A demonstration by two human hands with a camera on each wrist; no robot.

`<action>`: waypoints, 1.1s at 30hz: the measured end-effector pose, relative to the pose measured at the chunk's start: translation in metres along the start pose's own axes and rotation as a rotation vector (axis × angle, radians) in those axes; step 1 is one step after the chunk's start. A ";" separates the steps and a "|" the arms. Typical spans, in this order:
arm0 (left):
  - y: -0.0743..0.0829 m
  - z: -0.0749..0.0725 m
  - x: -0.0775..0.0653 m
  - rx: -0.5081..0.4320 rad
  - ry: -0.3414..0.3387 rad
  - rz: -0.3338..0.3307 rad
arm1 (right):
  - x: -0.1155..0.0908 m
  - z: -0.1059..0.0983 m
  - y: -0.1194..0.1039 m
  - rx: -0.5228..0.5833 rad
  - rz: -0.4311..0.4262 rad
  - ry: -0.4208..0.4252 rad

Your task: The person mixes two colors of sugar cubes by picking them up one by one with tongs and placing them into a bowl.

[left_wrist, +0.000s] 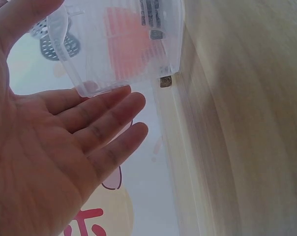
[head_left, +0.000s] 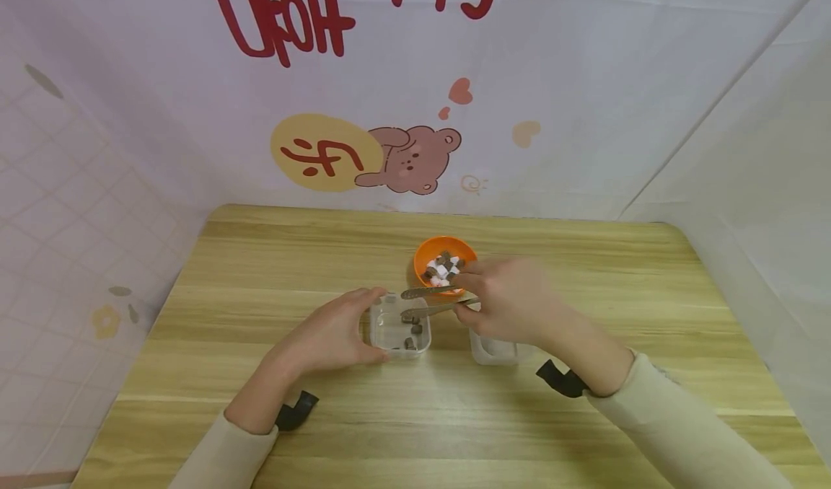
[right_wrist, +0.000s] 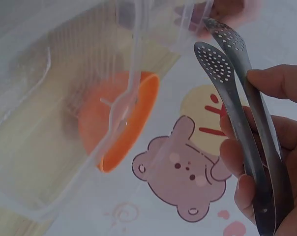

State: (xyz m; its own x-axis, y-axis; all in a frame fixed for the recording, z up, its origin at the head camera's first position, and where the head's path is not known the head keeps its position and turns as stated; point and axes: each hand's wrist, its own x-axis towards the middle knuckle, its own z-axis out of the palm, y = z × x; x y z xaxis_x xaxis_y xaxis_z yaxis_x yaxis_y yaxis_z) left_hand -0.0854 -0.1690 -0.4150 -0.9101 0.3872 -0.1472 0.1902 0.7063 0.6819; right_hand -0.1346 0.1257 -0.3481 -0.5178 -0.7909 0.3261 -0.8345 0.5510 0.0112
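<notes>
the left hand (head_left: 337,334) lies open, fingers straight against the side of a clear plastic box (head_left: 399,327) near the middle of the tabletop (head_left: 260,258). the right hand (head_left: 509,301) grips metal tongs (head_left: 431,301), tips over that box, just before the orange bowl (head_left: 444,262).

open palm (left_wrist: 45,162), clear tub (left_wrist: 119,44) (touching fingers (left_wrist: 109,105))

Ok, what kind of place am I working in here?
Likely a small staged tabletop booth, not a kitchen: a wooden table boxed in by white cloth walls, with a cartoon bear backdrop behind the orange bowl.
</notes>
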 end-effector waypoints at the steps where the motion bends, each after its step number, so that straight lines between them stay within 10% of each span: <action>1: 0.000 0.000 0.000 0.000 0.000 -0.001 | 0.001 0.002 -0.002 -0.002 -0.006 -0.018; 23: 0.000 0.000 0.000 0.006 0.000 0.014 | 0.031 0.027 -0.029 0.007 -0.128 -0.285; 33: 0.000 0.000 0.000 0.008 -0.004 0.006 | 0.029 0.024 -0.030 0.044 -0.133 -0.262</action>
State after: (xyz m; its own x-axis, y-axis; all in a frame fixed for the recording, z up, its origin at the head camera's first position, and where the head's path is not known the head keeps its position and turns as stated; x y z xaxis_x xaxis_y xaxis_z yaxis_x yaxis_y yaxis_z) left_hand -0.0854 -0.1689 -0.4150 -0.9075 0.3939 -0.1456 0.1987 0.7083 0.6773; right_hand -0.1292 0.0804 -0.3616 -0.4296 -0.9004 0.0692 -0.9027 0.4302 -0.0058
